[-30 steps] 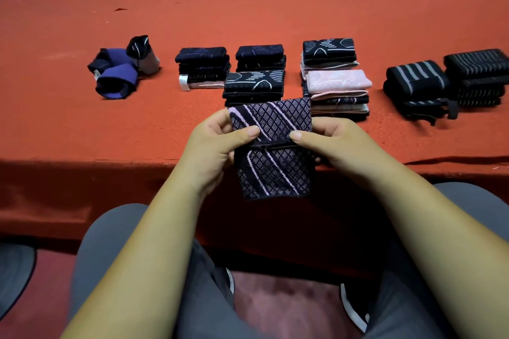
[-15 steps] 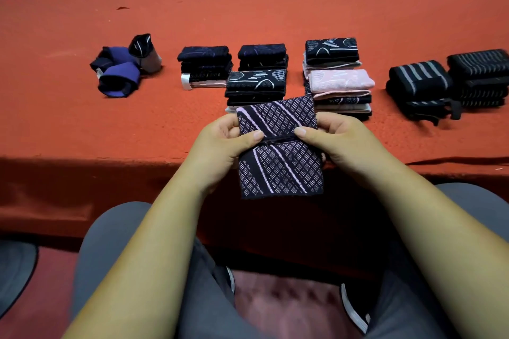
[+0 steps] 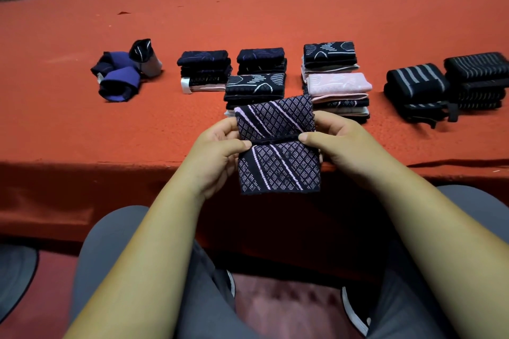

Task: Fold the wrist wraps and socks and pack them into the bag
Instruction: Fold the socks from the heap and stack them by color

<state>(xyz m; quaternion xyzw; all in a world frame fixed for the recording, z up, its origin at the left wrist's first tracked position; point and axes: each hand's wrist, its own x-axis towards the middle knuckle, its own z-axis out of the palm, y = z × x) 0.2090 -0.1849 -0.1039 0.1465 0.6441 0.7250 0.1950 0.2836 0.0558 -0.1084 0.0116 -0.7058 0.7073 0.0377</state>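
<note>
Purple-checked sock (image 3: 278, 162) hangs at the near edge of the desk (image 3: 110, 132), barely shifted; left hand (image 3: 217, 151) and right hand (image 3: 338, 142) still pinch its middle crease, so folding is unfinished and packing waits.

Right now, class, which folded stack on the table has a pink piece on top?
The near stack right of centre, just beyond the right hand; every other stack has dark fabric on top.

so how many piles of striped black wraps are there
2. The nearer pile sits toward the right end of the table; the farther pile is just right of it. More could lie outside the view.
</note>
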